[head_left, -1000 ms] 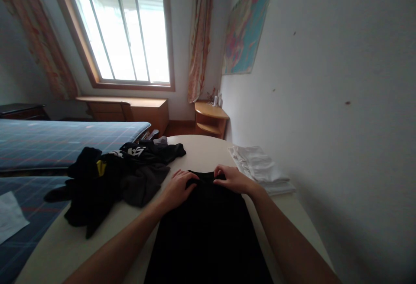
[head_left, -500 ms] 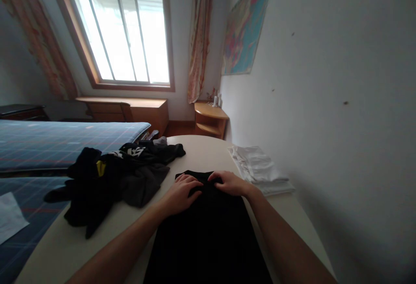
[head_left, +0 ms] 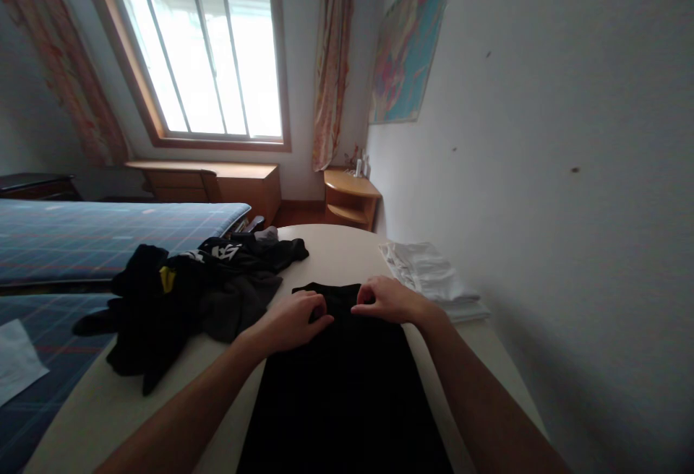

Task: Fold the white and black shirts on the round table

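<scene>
Your left hand (head_left: 296, 319) and right hand (head_left: 387, 299) are at the far end of the black garment (head_left: 344, 402), fingers curled, thumbs a bit apart from them; can't tell if either pinches cloth. Garment lies flat on the pale worktop (head_left: 330, 253) in front of you, near end cut off by the view. Dark clothes pile (head_left: 163, 322) crumpled to your left, folded white cloth (head_left: 434, 275) to your right, blue plaid mattress (head_left: 124, 235) beyond the pile.
</scene>
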`<state>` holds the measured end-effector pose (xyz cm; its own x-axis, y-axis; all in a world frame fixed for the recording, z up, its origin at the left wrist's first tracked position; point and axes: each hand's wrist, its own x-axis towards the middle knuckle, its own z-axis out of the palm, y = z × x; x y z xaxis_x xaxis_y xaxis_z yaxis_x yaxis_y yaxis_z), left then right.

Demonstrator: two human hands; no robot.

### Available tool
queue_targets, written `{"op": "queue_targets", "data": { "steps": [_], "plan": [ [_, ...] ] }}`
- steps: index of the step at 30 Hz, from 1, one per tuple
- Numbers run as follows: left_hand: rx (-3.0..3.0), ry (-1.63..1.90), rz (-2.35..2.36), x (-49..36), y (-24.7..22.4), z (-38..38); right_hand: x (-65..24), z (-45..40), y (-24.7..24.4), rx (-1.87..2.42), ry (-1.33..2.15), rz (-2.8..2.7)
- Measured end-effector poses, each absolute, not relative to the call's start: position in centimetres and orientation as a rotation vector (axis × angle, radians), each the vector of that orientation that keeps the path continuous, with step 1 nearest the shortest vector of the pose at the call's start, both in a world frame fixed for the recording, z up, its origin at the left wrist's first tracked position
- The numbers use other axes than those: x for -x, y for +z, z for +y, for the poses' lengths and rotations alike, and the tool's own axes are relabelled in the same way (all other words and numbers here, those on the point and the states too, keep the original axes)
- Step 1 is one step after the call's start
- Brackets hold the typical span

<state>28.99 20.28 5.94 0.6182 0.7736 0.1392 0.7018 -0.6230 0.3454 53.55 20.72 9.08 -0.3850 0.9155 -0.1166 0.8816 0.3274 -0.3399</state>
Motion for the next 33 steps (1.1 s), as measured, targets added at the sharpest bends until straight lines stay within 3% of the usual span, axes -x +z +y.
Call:
{"op": "queue_targets", "data": {
  "steps": [4, 7, 15, 21, 27, 33],
  "plan": [
    [-2.508, 0.019, 1.329, -27.7, 7.9, 19.7, -53.8, 19.8, 9.9, 1.844, 0.888, -2.521],
    [-2.442, -0.164, 1.415, -26.7, 8.4, 19.7, -53.8, 19.8, 9.6, 1.923, 0.951, -2.577],
    [-2.312, -0.269, 1.396, -24.4, 8.5, 20.9, -54.0, 20.0, 9.7, 1.982, 0.980, -2.614],
    [-2.158, 0.080, 1.137, -22.9, 9.3, 22.3, -57.1, 19.9, 10.8, 1.687, 1.069, -2.542],
    [-1.957, 0.967, 1.391, -24.2, 6.8, 25.2, -58.9, 21.7, 10.1, 1.508, 0.495, -2.121],
    [-1.904, 0.858, 1.438, -24.8, 1.5, 26.7, -58.8, 24.0, 5.1, 1.646, 0.548, -2.205]
  ]
}}
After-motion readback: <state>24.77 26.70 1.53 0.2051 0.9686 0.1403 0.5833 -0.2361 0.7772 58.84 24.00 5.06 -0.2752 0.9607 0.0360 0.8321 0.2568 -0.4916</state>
